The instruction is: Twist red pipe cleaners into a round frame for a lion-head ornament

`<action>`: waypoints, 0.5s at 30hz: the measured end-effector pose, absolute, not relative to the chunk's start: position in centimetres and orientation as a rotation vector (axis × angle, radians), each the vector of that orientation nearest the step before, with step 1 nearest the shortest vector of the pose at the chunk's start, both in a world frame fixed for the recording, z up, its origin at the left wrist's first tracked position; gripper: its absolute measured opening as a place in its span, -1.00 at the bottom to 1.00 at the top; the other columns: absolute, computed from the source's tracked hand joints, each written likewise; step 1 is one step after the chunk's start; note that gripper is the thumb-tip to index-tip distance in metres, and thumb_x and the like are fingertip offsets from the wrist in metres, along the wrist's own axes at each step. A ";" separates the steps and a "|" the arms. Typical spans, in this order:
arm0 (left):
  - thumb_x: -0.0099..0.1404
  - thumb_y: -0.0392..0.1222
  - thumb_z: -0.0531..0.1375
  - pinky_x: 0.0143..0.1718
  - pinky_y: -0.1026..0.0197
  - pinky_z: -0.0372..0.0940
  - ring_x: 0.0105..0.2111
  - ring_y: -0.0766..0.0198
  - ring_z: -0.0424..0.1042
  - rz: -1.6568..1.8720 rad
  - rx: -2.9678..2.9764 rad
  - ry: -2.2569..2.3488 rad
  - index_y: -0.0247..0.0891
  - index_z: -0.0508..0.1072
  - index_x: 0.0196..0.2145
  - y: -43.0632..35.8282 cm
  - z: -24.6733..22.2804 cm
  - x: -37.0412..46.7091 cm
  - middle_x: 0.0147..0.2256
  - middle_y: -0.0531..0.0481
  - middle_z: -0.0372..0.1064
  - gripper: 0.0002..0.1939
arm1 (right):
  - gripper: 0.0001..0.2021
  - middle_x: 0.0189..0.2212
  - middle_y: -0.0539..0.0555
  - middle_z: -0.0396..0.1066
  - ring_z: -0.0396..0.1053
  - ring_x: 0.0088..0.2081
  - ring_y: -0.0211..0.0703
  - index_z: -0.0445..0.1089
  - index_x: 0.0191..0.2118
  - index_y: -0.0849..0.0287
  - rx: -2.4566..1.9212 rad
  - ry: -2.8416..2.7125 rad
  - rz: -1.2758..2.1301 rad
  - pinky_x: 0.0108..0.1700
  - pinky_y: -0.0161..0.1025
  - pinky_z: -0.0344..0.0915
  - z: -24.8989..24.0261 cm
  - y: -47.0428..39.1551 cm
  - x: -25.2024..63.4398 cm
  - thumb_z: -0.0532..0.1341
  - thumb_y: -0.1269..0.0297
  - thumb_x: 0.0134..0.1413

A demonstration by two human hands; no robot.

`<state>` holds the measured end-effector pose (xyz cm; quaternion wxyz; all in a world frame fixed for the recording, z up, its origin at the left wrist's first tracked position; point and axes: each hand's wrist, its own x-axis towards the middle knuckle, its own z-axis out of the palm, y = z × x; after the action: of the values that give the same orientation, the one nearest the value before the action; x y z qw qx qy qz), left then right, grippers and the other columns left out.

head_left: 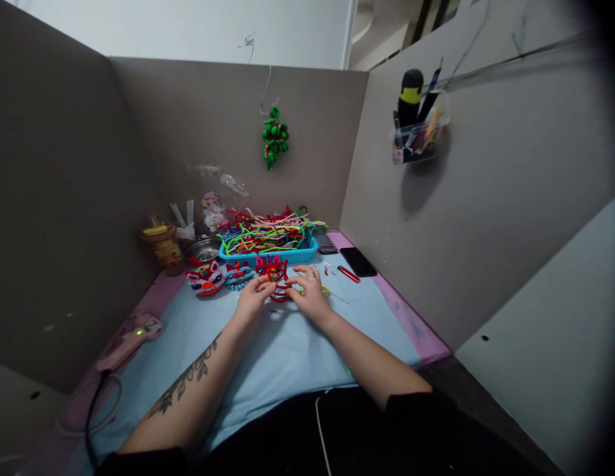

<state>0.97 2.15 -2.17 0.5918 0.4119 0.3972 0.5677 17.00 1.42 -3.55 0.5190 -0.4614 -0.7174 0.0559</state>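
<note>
Between my two hands is a red pipe-cleaner figure (279, 294), shaped like an animal head with open loops. My left hand (258, 294) grips its left side between thumb and fingers. On the right side, my right hand (310, 291) pinches it, wearing a ring. Just behind lies a red and pink pipe-cleaner head (268, 262), partly covered by the figure. To the left sit a light blue pipe-cleaner head (239, 276) and a pink one (206, 279). Yellow scissor handles (325, 291) show beside my right hand.
A blue tray (270, 257) heaped with coloured pipe cleaners (268, 231) stands behind. A red cutter (348, 274) and black phone (358, 262) lie right; a pink glue gun (131, 340) lies left. Walls enclose three sides, with a pen holder (414, 142) on the right one.
</note>
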 end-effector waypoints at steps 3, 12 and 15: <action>-0.19 -0.17 0.41 -0.34 0.28 0.20 -0.47 0.34 0.38 1.255 0.976 0.908 -0.34 0.45 -0.28 1.9 -2.2 1.2 -0.47 0.01 0.45 -0.54 | -0.93 -0.10 0.10 0.26 0.12 0.01 -0.02 0.49 -0.39 0.06 -1.100 -1.748 0.129 0.07 -0.02 0.08 -3.6 1.3 16.8 0.25 0.32 -0.04; -0.20 -0.14 0.40 -0.42 0.33 0.16 -0.48 0.37 0.35 1.270 0.883 0.984 -0.32 0.52 -0.36 2.7 -2.2 0.6 -0.44 0.00 0.47 -0.62 | -0.75 -0.13 0.11 0.28 0.24 -0.04 -0.12 0.43 -0.15 0.07 -1.014 -1.510 0.413 0.01 -0.12 0.18 -3.5 2.3 17.9 0.04 0.30 0.15; -0.23 -0.15 0.41 -0.50 0.35 0.12 -0.53 0.41 0.31 1.250 0.767 0.982 -0.31 0.53 -0.40 3.0 -2.3 0.4 -0.47 0.03 0.45 -0.64 | -0.82 -0.18 0.10 0.28 0.23 -0.05 -0.11 0.47 -0.27 0.08 -1.045 -1.555 0.427 0.04 -0.11 0.14 -3.5 2.3 18.1 0.12 0.28 0.09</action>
<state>0.38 3.04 -2.26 0.6352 0.3357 0.4297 0.5469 18.10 2.27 -3.46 0.5729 -0.4457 -0.6633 0.1822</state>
